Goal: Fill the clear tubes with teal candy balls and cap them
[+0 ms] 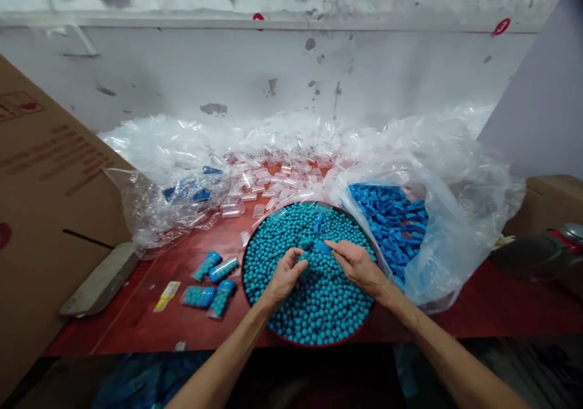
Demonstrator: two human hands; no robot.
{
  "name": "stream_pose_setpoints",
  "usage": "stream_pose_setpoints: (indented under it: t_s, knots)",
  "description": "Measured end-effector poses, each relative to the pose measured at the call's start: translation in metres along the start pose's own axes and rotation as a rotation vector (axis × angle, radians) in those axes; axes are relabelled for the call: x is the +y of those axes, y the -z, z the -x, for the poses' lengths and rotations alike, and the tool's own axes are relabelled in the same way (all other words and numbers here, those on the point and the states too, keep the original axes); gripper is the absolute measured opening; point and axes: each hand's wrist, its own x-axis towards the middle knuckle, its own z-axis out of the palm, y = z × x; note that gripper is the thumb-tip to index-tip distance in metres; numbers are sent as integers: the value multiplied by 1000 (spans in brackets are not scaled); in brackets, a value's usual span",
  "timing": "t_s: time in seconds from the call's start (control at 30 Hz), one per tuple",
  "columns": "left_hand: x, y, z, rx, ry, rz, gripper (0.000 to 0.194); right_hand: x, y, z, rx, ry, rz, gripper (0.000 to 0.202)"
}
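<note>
A round tray (319,343) full of teal balls (319,312) stands before me at the table's front edge. Over it, my left hand (286,277) is closed around a small clear container (305,252) with teal balls in it, partly hidden by the fingers. My right hand (359,268) pinches a blue cap (323,247) close beside the container's end; I cannot tell whether they touch. Another blue piece (317,223) lies on the balls just beyond. To the left, several filled containers with blue caps (223,269) lie on the red table.
Loose clear containers (277,184) spread behind the tray. A plastic bag (437,269) at right holds many blue caps (387,227). Cardboard boxes stand at left (54,215) and right (553,206). A grey block (102,278) and a yellow label (167,296) lie at left.
</note>
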Motion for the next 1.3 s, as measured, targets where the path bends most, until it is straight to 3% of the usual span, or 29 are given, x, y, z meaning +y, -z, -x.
stream_pose_setpoints:
  t_s: [0.1, 0.3, 0.43, 0.57, 0.67, 0.83, 1.03, 1.17, 1.23, 1.3]
  knots:
    - [-2, -2, 2, -29, -10, -10, 29, -3, -6, 0, -2, -5, 89, 31]
    - [-3, 2, 7, -42, 39, -48, 28, -2, -3, 9, -187, 17, 103, 25]
    - [-3, 2, 7, -64, 15, -29, 30, -5, 1, 4, -50, -76, -204, 23]
    - [0, -4, 9, -26, -6, 62, 45, -20, -12, -2, 74, -210, -444, 23]
    - [4, -8, 13, -10, -15, 91, 52, -27, -18, -1, 82, -220, -470, 23]
    - [8, -12, 21, 28, 15, 82, 55, -24, -13, 6, 79, -101, -312, 21]
    - [3, -20, 25, 40, 29, 135, 44, -18, 0, 3, -163, 46, -238, 21]
    - [-2, -21, 26, 70, 10, 105, 38, -18, 4, 4, -209, 94, -164, 20]
    - [-2, -18, 27, 60, 15, 112, 37, -18, 4, 7, -198, 39, -292, 18]
    - [-1, -14, 30, 7, 31, 128, 38, -15, 1, 9, -202, -92, -563, 23]
